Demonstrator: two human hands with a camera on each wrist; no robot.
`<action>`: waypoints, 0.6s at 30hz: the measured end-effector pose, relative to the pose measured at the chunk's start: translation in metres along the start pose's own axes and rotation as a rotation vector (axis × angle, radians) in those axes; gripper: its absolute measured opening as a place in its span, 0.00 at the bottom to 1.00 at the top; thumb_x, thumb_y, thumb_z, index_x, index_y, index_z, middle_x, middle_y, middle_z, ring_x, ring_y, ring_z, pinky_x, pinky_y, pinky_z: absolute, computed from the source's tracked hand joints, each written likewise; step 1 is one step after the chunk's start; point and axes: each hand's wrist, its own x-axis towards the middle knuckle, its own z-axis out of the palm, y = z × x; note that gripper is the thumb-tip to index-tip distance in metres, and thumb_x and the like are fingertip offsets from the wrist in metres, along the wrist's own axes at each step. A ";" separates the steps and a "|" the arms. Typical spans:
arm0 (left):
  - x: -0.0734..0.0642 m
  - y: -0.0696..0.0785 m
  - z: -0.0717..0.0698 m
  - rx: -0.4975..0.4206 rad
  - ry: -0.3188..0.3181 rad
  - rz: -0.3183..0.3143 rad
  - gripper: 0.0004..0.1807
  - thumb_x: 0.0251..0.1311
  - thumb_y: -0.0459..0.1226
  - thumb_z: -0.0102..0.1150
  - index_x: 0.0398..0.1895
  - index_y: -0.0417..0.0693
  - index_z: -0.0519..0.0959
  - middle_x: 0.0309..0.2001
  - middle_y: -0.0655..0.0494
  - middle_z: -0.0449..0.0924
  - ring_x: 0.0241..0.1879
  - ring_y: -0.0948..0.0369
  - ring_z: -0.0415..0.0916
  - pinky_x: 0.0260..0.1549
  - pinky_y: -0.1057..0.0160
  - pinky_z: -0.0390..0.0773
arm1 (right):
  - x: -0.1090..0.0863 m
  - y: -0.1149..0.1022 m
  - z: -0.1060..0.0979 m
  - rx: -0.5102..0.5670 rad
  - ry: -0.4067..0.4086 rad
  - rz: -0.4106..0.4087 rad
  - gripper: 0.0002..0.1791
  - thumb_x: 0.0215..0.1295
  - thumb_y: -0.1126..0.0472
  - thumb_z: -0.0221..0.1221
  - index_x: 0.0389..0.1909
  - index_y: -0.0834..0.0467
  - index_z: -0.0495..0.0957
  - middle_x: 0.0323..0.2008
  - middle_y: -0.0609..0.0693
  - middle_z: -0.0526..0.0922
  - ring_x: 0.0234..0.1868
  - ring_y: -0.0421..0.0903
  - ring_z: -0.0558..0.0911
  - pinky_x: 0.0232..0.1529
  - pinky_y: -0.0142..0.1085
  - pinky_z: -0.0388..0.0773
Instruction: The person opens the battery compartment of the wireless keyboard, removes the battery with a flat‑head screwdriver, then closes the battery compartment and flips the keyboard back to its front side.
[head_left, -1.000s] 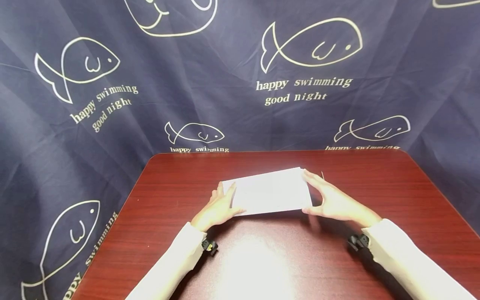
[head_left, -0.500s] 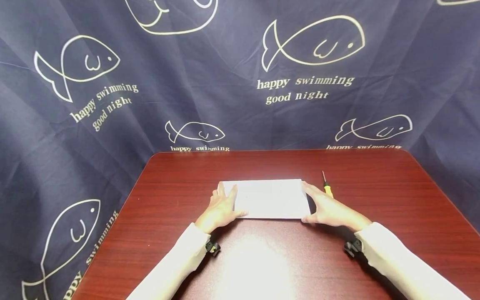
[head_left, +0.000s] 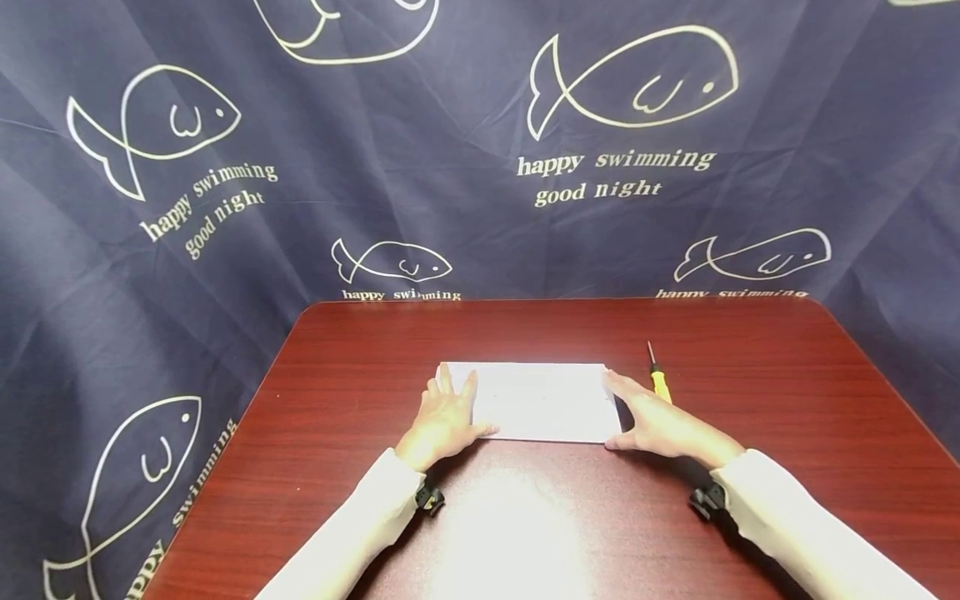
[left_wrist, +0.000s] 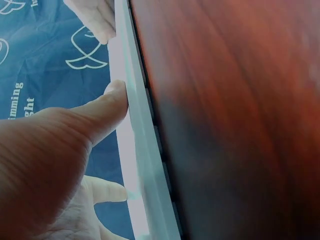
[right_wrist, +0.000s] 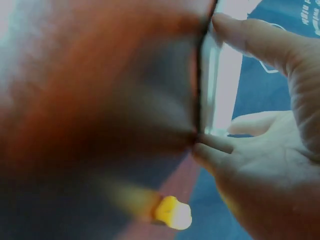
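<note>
A white, flat rectangular panel (head_left: 543,402) lies on the red-brown table, its long side running left to right. My left hand (head_left: 442,419) grips its left end, thumb along the near edge and fingers spread over the top. At the right end, my right hand (head_left: 663,425) holds it between the thumb at the near corner and fingers at the far corner. The left wrist view shows the panel's pale side edge (left_wrist: 145,150) close above the tabletop, with a dark strip beneath. What kind of thing the panel is cannot be told.
A screwdriver (head_left: 660,385) with a yellow handle lies just beyond my right hand, its tip pointing away. The table (head_left: 360,350) has rounded far corners. Behind it hangs a dark blue curtain (head_left: 480,167) with fish drawings.
The panel's right end has swung toward me and come down, so it now sits square to the table's far edge. My right hand moved with it, uncovering the screwdriver.
</note>
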 end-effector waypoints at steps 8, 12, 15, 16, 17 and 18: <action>-0.002 0.002 0.001 0.019 0.024 -0.019 0.51 0.46 0.64 0.63 0.68 0.44 0.62 0.63 0.21 0.50 0.54 0.32 0.60 0.49 0.42 0.65 | 0.020 -0.004 -0.015 -0.037 0.128 -0.090 0.36 0.45 0.64 0.71 0.57 0.71 0.70 0.54 0.67 0.72 0.54 0.62 0.72 0.53 0.54 0.67; -0.002 -0.003 0.000 0.004 0.032 -0.021 0.50 0.46 0.63 0.63 0.68 0.44 0.63 0.64 0.26 0.52 0.54 0.34 0.61 0.47 0.42 0.66 | 0.041 -0.004 -0.018 -0.021 0.185 -0.158 0.25 0.47 0.71 0.68 0.50 0.67 0.77 0.41 0.59 0.78 0.41 0.56 0.77 0.41 0.49 0.73; -0.003 -0.008 -0.002 -0.018 0.021 -0.028 0.48 0.48 0.62 0.63 0.68 0.45 0.62 0.66 0.31 0.53 0.56 0.37 0.59 0.48 0.42 0.65 | 0.057 -0.003 -0.018 0.018 0.164 -0.146 0.20 0.48 0.74 0.65 0.45 0.65 0.79 0.36 0.54 0.80 0.36 0.52 0.78 0.37 0.45 0.74; -0.003 -0.010 -0.003 -0.028 0.014 -0.029 0.48 0.48 0.61 0.63 0.69 0.46 0.62 0.66 0.33 0.53 0.57 0.38 0.58 0.49 0.42 0.64 | 0.061 -0.002 -0.017 0.029 0.152 -0.134 0.18 0.49 0.75 0.64 0.44 0.65 0.80 0.34 0.53 0.80 0.36 0.51 0.78 0.37 0.45 0.74; -0.003 -0.011 -0.003 -0.039 0.005 -0.028 0.48 0.49 0.60 0.64 0.69 0.46 0.61 0.67 0.34 0.52 0.58 0.38 0.57 0.50 0.41 0.64 | 0.065 -0.001 -0.016 0.039 0.141 -0.121 0.17 0.49 0.75 0.63 0.43 0.64 0.80 0.33 0.53 0.80 0.35 0.50 0.79 0.38 0.44 0.75; -0.003 -0.012 -0.003 -0.046 0.000 -0.020 0.48 0.49 0.60 0.64 0.69 0.46 0.61 0.67 0.35 0.52 0.59 0.38 0.57 0.50 0.41 0.64 | 0.069 -0.001 -0.016 0.050 0.133 -0.106 0.17 0.49 0.76 0.63 0.42 0.65 0.80 0.32 0.52 0.80 0.34 0.49 0.79 0.38 0.44 0.75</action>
